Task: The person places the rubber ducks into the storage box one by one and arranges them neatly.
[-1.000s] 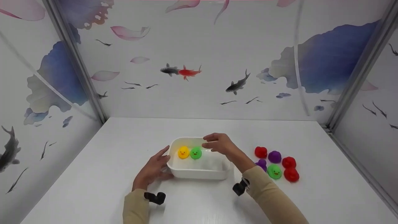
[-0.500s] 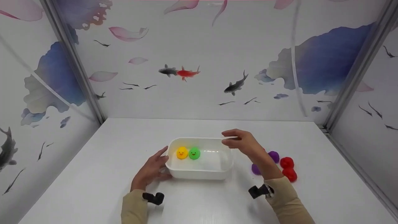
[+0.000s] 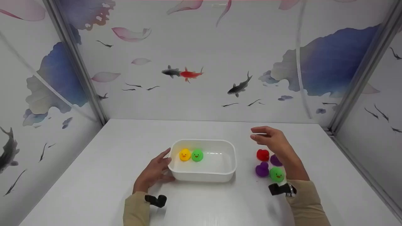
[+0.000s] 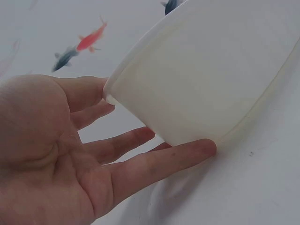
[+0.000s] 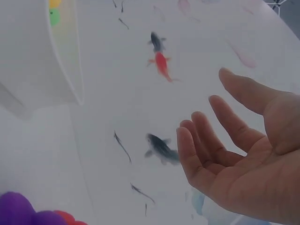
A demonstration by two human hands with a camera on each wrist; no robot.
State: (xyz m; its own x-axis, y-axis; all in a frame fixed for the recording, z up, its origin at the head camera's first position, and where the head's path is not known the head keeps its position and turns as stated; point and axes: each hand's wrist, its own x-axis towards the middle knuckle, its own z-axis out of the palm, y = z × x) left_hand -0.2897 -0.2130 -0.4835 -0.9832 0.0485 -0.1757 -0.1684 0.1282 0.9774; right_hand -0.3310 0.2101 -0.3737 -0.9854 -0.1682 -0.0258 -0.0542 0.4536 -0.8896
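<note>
A white plastic tub [image 3: 204, 177] stands on the table, with a yellow rubber duck [image 3: 185, 155] and a green duck [image 3: 197, 155] side by side in its left half. My left hand [image 3: 154, 172] touches the tub's left end. In the left wrist view its spread, nearly straight fingers [image 4: 154, 164] lie against the wall and rim. My right hand [image 3: 274, 142] holds nothing and hovers behind the loose toys on the right, fingers apart and slightly bent. Near it are a red toy [image 3: 263, 155], a purple duck [image 3: 262, 169], another purple toy [image 3: 275, 160] and a green duck [image 3: 276, 174].
The right forearm covers part of the toy group in the head view. White panels [image 3: 194, 103] painted with fish and petals enclose the table [image 3: 94, 194] at the back and sides. A black wrist camera [image 3: 156, 201] sits on the left sleeve, another [image 3: 279, 189] on the right.
My right hand has moved from over the tub's right part to the right, behind the loose toys. The left hand, the tub and the two ducks in it have stayed in place.
</note>
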